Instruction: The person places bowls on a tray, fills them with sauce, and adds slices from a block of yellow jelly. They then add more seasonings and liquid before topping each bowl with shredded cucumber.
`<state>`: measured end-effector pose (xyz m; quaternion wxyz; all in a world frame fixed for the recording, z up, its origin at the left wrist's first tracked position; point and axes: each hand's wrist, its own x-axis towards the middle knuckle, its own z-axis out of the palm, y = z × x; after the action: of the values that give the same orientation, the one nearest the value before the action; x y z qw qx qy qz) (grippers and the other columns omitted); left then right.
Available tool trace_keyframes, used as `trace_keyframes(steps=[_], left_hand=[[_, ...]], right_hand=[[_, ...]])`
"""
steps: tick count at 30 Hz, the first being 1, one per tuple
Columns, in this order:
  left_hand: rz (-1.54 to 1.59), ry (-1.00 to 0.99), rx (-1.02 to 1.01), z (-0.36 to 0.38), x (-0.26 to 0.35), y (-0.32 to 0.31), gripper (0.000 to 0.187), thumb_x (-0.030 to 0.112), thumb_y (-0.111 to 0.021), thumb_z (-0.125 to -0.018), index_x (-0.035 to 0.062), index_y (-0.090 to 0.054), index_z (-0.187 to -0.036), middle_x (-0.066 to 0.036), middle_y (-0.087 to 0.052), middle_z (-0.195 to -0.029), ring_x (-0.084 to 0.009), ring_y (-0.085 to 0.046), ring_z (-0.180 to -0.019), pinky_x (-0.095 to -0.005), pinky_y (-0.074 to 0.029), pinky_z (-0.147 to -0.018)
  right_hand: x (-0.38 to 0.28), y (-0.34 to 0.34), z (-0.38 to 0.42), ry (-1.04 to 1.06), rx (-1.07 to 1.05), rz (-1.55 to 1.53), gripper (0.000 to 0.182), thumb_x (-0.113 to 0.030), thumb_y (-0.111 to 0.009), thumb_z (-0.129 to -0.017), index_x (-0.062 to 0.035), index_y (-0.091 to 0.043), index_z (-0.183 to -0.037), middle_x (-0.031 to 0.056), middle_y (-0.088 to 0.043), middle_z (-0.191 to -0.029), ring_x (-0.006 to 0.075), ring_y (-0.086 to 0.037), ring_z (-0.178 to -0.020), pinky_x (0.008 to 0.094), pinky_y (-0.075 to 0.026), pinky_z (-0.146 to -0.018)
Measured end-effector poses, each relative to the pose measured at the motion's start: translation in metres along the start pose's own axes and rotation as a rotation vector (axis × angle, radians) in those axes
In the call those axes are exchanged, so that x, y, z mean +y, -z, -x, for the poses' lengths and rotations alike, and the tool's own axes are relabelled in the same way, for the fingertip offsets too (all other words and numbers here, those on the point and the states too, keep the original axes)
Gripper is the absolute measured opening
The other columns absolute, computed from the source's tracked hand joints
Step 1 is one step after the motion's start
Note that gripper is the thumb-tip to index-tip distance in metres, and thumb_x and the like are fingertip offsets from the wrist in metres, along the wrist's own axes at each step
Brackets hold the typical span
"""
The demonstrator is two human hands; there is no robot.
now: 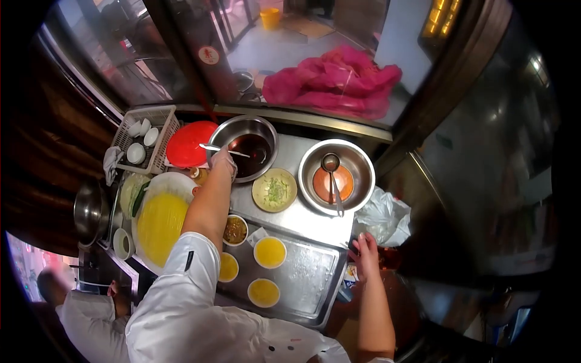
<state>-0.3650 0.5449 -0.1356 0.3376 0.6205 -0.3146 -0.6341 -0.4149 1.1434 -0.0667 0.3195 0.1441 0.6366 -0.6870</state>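
Note:
My left hand (pixel 223 161), which seems to wear a clear thin glove, is closed on a white spoon (pixel 210 147). It reaches over the rim of a steel bowl (pixel 272 134) that contains dark red-brown liquid (pixel 254 148). My right hand (pixel 365 254) is off the tray's right side with its fingers apart, holding nothing, just below a whitish plastic bag (pixel 387 216). Between the hands stand a bowl of chopped greens (pixel 275 189) and a larger steel bowl (pixel 308 158) with orange liquid and a ladle (pixel 331 166).
A metal tray (pixel 315 260) carries several white cups of yellow food (pixel 270 251). Nearby are a cup of brown bits (pixel 235 230), a covered yellow basin (pixel 160 224), a red lid (pixel 187 145) and a crockery basket (pixel 171 118). Another person (pixel 91 320) stands at lower left.

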Motion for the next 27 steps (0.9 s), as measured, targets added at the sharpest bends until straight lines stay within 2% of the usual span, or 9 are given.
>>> trace_keyframes(steps=[4,6,8,10,13,19,23,26,27], left_hand=[[-0.082,-0.064,0.058,-0.022,-0.009,-0.011,0.049,0.029,-0.076,-0.086,-0.0097,-0.068,-0.115,-0.019,-0.071,-0.101,-0.0267,-0.066,-0.086,-0.0403,-0.051,-0.08],[-0.184,-0.077,0.164,0.033,0.017,-0.02,0.047,0.028,-0.076,-0.087,-0.0115,-0.068,-0.112,-0.018,-0.071,-0.1,-0.0252,-0.065,-0.083,-0.0394,-0.051,-0.08],[-0.181,-0.158,0.164,0.041,0.019,-0.031,0.047,0.026,-0.075,-0.085,-0.014,-0.067,-0.109,-0.019,-0.071,-0.1,-0.0254,-0.065,-0.082,-0.04,-0.051,-0.078],[-0.378,-0.196,0.082,0.011,0.018,-0.03,0.036,0.021,-0.067,-0.085,-0.0103,-0.067,-0.103,-0.017,-0.07,-0.088,-0.0263,-0.066,-0.076,-0.0401,-0.051,-0.073],[-0.487,-0.434,0.153,0.034,0.025,-0.036,0.033,0.025,-0.062,-0.086,-0.0063,-0.068,-0.096,-0.02,-0.071,-0.086,-0.031,-0.068,-0.077,-0.0421,-0.052,-0.075],[-0.599,-1.013,0.102,0.085,0.023,-0.008,0.029,0.027,-0.057,-0.096,0.0009,-0.07,-0.095,-0.016,-0.073,-0.084,-0.0339,-0.071,-0.078,-0.0438,-0.055,-0.077],[-0.668,-1.033,0.001,0.122,0.013,0.023,0.018,0.017,-0.06,-0.097,0.0029,-0.071,-0.098,-0.016,-0.073,-0.085,-0.0276,-0.071,-0.079,-0.0379,-0.055,-0.077],[-0.593,-1.206,-0.018,0.106,-0.021,0.038,0.02,0.018,-0.061,-0.097,0.0034,-0.073,-0.102,-0.015,-0.073,-0.087,-0.0235,-0.071,-0.08,-0.0344,-0.056,-0.078],[-0.525,-1.042,-0.084,0.102,-0.036,0.042,0.021,0.018,-0.061,-0.097,0.0032,-0.073,-0.104,-0.013,-0.073,-0.087,-0.0219,-0.071,-0.079,-0.0337,-0.056,-0.077]], right_hand=[[-0.033,-0.03,-0.056,-0.221,0.023,-0.077,0.069,-0.048,-0.071,-0.094,-0.0078,-0.044,-0.143,0.0089,-0.048,-0.137,0.0258,-0.05,-0.121,0.0439,-0.055,-0.091],[-0.027,-0.037,-0.081,-0.228,0.025,-0.051,0.065,-0.052,-0.072,-0.092,-0.0069,-0.05,-0.134,0.0078,-0.049,-0.127,0.0266,-0.051,-0.117,0.0449,-0.056,-0.09],[-0.029,-0.047,-0.095,-0.238,0.027,-0.093,0.051,-0.044,-0.076,-0.092,-0.0071,-0.055,-0.121,0.0072,-0.054,-0.119,0.0231,-0.055,-0.108,0.0396,-0.059,-0.082],[-0.023,-0.044,-0.107,-0.122,0.029,-0.066,0.029,-0.033,-0.074,-0.095,-0.0109,-0.056,-0.089,0.0005,-0.056,-0.09,0.0128,-0.055,-0.083,0.0318,-0.059,-0.074],[-0.034,-0.054,-0.104,-0.056,0.047,-0.133,0.024,-0.025,-0.07,-0.097,-0.0128,-0.055,-0.083,-0.0036,-0.049,-0.075,0.0084,-0.05,-0.068,0.0292,-0.058,-0.07],[-0.078,-0.067,-0.09,-0.077,0.024,-0.078,0.011,-0.017,-0.065,-0.096,-0.0116,-0.059,-0.088,-0.0036,-0.053,-0.077,0.0074,-0.053,-0.069,0.0286,-0.057,-0.07],[-0.095,-0.074,-0.094,-0.039,-0.061,-0.015,0.013,-0.016,-0.064,-0.096,-0.0117,-0.058,-0.086,-0.0007,-0.06,-0.086,0.0107,-0.06,-0.079,0.0294,-0.058,-0.071],[-0.115,-0.096,-0.089,-0.02,-0.085,0.032,0.015,-0.016,-0.062,-0.097,-0.0121,-0.055,-0.085,0.0012,-0.062,-0.092,0.0141,-0.063,-0.085,0.0318,-0.059,-0.073],[-0.118,-0.103,-0.091,-0.02,-0.12,0.023,0.016,-0.016,-0.062,-0.098,-0.0121,-0.054,-0.085,0.0016,-0.062,-0.093,0.0151,-0.063,-0.085,0.0328,-0.06,-0.074]])
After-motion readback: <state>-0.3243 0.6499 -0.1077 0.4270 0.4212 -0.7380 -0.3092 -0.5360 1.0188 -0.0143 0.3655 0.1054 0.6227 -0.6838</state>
